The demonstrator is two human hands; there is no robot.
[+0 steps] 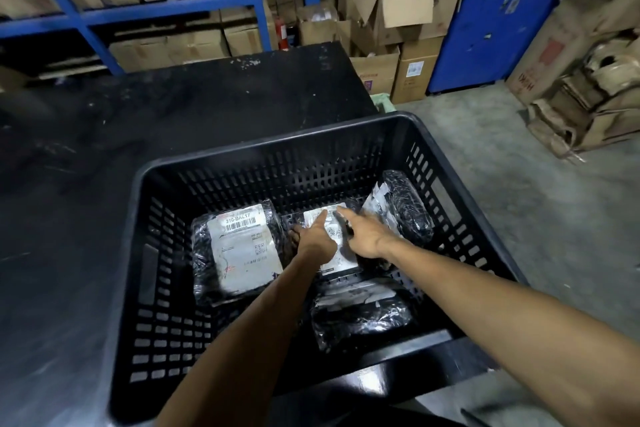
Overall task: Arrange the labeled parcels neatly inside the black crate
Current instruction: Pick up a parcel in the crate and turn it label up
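The black slotted crate (429,146) stands in front of me on the dark table's near right corner. Several black plastic-wrapped parcels with white labels lie inside. One big labeled parcel (239,246) lies flat at the left. A middle parcel (341,260) lies flat on the crate floor with both hands on it. My left hand (317,236) rests on its left side, fingers spread, thumb over its edge. My right hand (363,234) presses flat on its label, fingers apart. Another parcel (405,208) leans against the right wall, and one more parcel (360,314) lies at the near side.
The black table (138,121) stretches to the left and behind the crate. Blue shelving (166,9) with cardboard boxes stands at the back. Open cartons (398,7), a blue cabinet (491,35) and crushed cardboard (588,107) sit on the concrete floor at right.
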